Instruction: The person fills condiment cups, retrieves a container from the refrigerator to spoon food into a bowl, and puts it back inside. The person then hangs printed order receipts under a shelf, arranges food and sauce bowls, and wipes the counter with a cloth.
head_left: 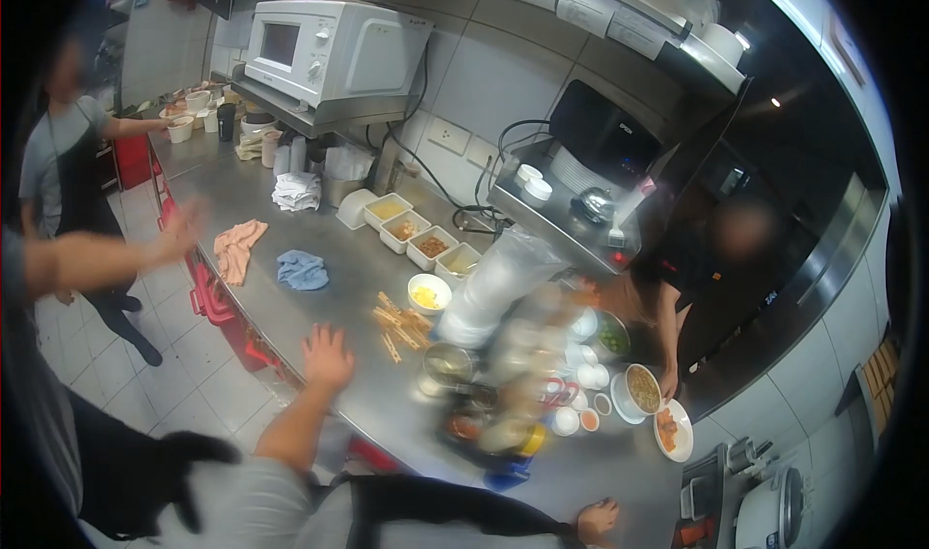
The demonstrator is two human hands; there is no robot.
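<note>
Black apron (pixel 440 510) borders the steel counter (pixel 585 472), where bare metal separates the left hand (pixel 329 357) from the blue cloth (pixel 303 269) and wooden pegs (pixel 403 326). That palm lies flat, fingers spread, holding nothing; the right hand (pixel 598 518) curls at the counter, contents unclear.

We see a smooth, dully shining metal surface (pixel 619 481) with matt, rumpled peach cloth (pixel 235 251) and blue cloth (pixel 303 269), pale wooden sticks (pixel 402 326) and crinkled, glossy clear plastic (pixel 498 288), near smooth glazed wall tiles (pixel 513 36) and flat white paper sheets (pixel 584 12).
</note>
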